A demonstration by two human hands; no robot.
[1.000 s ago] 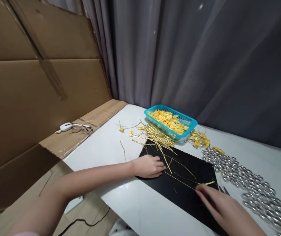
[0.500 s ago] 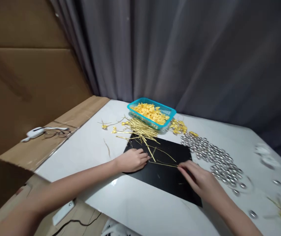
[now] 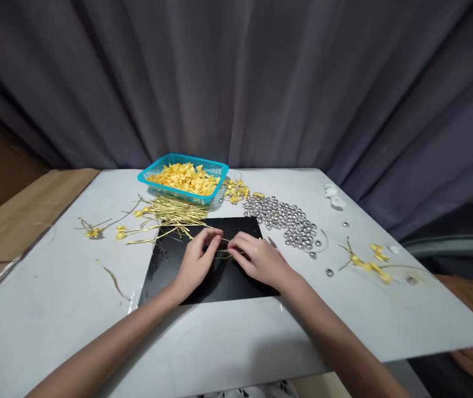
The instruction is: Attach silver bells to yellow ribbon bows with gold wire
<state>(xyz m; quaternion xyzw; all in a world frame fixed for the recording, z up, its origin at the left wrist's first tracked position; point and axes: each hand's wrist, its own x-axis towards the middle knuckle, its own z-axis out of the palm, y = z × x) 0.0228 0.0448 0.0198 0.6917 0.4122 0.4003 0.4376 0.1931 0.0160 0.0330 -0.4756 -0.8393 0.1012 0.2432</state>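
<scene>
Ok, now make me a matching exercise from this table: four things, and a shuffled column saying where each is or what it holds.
1. Turquoise plastic basket
2. Black mat
3. Silver beads
4. Bundle of gold wires

A. Spread near the mat's far right corner
B. Under the left hand and right hand
C. Lying just in front of the basket
D. Filled with yellow pieces

Pairs: 1-D, 2-B, 3-A, 4-C
</scene>
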